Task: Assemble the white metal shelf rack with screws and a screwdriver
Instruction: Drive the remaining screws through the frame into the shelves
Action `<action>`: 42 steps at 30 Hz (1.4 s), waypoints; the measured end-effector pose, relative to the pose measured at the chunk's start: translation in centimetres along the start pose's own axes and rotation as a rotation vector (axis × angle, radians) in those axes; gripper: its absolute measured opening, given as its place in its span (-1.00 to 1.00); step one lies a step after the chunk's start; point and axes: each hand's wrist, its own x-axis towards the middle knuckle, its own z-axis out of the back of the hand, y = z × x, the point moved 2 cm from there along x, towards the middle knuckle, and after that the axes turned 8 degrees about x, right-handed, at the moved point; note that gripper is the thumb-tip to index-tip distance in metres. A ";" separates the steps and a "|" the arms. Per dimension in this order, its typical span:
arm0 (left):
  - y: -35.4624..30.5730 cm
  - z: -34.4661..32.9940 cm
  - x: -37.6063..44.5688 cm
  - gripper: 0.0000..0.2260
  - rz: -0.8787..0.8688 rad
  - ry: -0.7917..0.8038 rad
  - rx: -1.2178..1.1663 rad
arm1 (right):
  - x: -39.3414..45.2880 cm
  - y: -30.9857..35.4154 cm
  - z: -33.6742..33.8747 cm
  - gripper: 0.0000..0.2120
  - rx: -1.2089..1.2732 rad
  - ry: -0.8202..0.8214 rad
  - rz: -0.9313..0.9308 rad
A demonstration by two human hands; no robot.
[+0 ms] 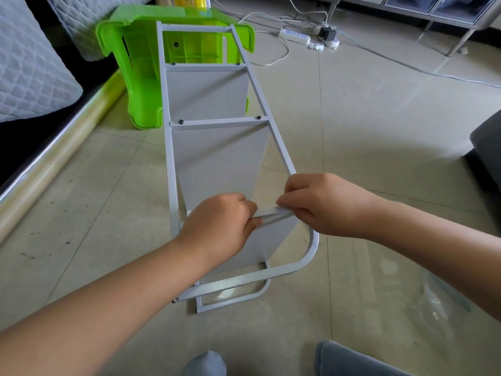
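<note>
The white metal shelf rack (217, 158) lies on its side on the tiled floor, its far end leaning on a green plastic stool (141, 77). Two shelf panels sit fixed between the side frames with dark screws (180, 121) at their corners. A third, nearest shelf panel (268, 240) stands between the frames. My left hand (219, 226) grips its top edge from the left. My right hand (322, 204) pinches the same edge where it meets the right frame tube. No screwdriver is in view.
A quilted mattress (32, 69) on a dark bed base runs along the left. A power strip (295, 36) and cables lie at the back. A dark box (488, 150) stands at the right edge, clear plastic wrap (433, 294) lies beside my right arm, and my socked feet (206, 365) are at the bottom.
</note>
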 end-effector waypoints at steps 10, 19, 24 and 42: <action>-0.6 0.2 -0.3 -0.75 0.051 -0.057 0.123 | -0.9 -0.4 -0.8 -0.86 -0.013 -0.142 0.097; -0.2 -0.1 -2.8 -0.47 0.098 0.056 0.273 | -0.8 -0.4 -1.5 -0.95 -0.120 -0.149 0.089; 0.3 0.5 -3.6 -0.05 -0.099 0.120 0.276 | -0.1 0.0 -0.9 -0.88 -0.197 -0.069 0.132; 0.3 0.0 -3.2 0.00 -0.173 0.090 0.380 | 1.0 0.8 0.3 -0.87 -0.377 0.082 0.077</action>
